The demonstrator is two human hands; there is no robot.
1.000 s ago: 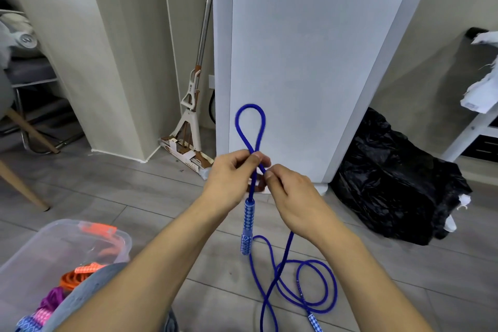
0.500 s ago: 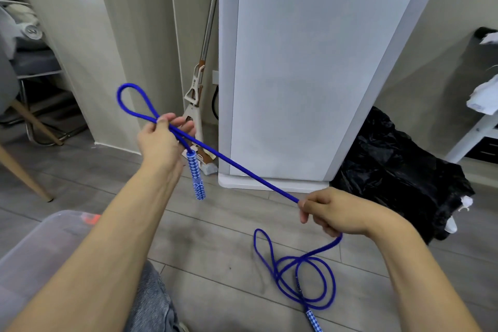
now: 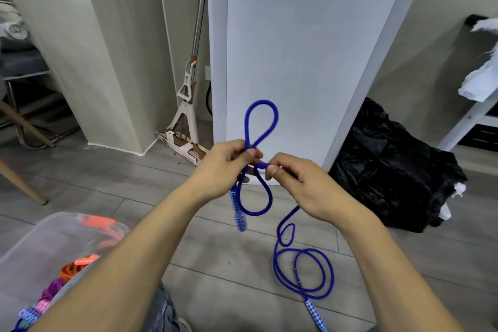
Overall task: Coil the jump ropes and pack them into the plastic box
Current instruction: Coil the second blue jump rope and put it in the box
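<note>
Both hands hold a blue jump rope (image 3: 260, 121) in front of me. My left hand (image 3: 225, 167) pinches it where one loop stands up above the fingers and a second loop hangs below; a blue-and-white patterned handle (image 3: 238, 210) dangles under that hand. My right hand (image 3: 304, 183) pinches the rope just to the right, fingertips nearly touching the left. The rest of the rope trails down to loose coils on the floor (image 3: 301, 272), ending in the other handle (image 3: 316, 318). The clear plastic box (image 3: 48, 240) sits at lower left with orange, purple and blue ropes inside.
A tall white cabinet (image 3: 296, 48) stands straight ahead, a mop (image 3: 188, 105) leaning to its left. A black plastic bag (image 3: 390, 170) lies on the floor at right, beside a white shelf frame (image 3: 469, 116). Chair legs (image 3: 21, 180) are at far left.
My hands had spread apart, pulling a length of rope taut. Now they have come back together, and a second loop hangs below the left hand.
</note>
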